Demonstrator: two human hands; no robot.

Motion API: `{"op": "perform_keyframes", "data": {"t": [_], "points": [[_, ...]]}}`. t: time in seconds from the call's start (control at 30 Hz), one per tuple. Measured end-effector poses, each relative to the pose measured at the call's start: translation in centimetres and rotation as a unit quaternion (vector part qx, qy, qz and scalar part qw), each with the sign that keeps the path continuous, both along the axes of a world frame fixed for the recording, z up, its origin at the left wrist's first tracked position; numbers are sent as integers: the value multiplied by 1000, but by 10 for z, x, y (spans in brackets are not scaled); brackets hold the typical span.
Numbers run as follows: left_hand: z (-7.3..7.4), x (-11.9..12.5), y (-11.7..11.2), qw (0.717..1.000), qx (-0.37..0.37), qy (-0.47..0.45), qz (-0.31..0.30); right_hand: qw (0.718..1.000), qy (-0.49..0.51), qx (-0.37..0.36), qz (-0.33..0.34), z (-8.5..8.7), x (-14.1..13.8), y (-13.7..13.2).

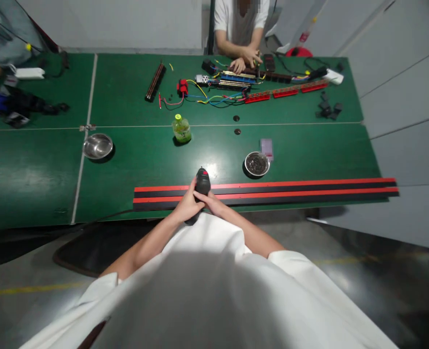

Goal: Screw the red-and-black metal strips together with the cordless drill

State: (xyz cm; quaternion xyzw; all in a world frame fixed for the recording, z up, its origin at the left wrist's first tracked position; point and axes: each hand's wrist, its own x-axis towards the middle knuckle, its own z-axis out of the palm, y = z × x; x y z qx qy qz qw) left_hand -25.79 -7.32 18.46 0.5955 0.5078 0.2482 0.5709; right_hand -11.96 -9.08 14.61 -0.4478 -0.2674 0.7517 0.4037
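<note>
A black electric screwdriver with a red button stands over two long red-and-black rails lying along the near edge of the green table. My left hand is wrapped round the tool's lower body from the left. From the right, my right hand closes on the same tool, fingers laid across it. Both hands meet just below the rails. The tool's tip is hidden behind my hands.
A small bowl of dark screws sits just beyond the rails, a green bottle farther back, an empty steel bowl to the left. Across the table a person's hands work on wired rails. A cable trails left.
</note>
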Motion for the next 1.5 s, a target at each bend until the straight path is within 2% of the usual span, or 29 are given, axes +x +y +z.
{"op": "perform_keyframes", "data": {"t": [0.1,0.2,0.27,0.3,0.37,0.43,0.5,0.57,0.63,0.77,0.87,0.97,1.33,1.5], "points": [[-5,7,-11,991,82,2,-103,990,-4,-36,-139,3,-4,4],[-10,-5,-16,970,151,41,-183,969,-73,-25,-235,-1,9,-3],[-22,-18,-14,968,154,75,-183,955,-144,-22,-260,-2,25,-11],[-32,-24,-12,973,139,98,-158,946,-184,-25,-265,-2,33,-16],[-54,-36,-5,980,85,155,-86,939,-231,-51,-248,1,52,-25],[-76,-45,4,972,40,231,-26,945,-235,-93,-207,8,72,-32],[-93,-50,10,956,58,288,-17,942,-281,-115,-140,17,89,-36],[-105,-50,14,936,100,333,-56,936,-327,-102,-82,24,101,-36],[-112,-46,14,912,126,371,-125,933,-343,-100,-42,29,107,-35],[-124,-34,10,861,98,429,-253,940,-325,-104,-11,28,106,-31],[-132,-30,8,839,87,457,-282,936,-335,-106,7,22,105,-27],[-135,-32,8,831,82,467,-293,929,-350,-120,25,17,107,-22],[-138,-29,9,817,79,485,-302,930,-343,-119,55,17,114,-14],[-140,-28,8,818,71,484,-303,921,-360,-127,79,21,113,-8]]}}
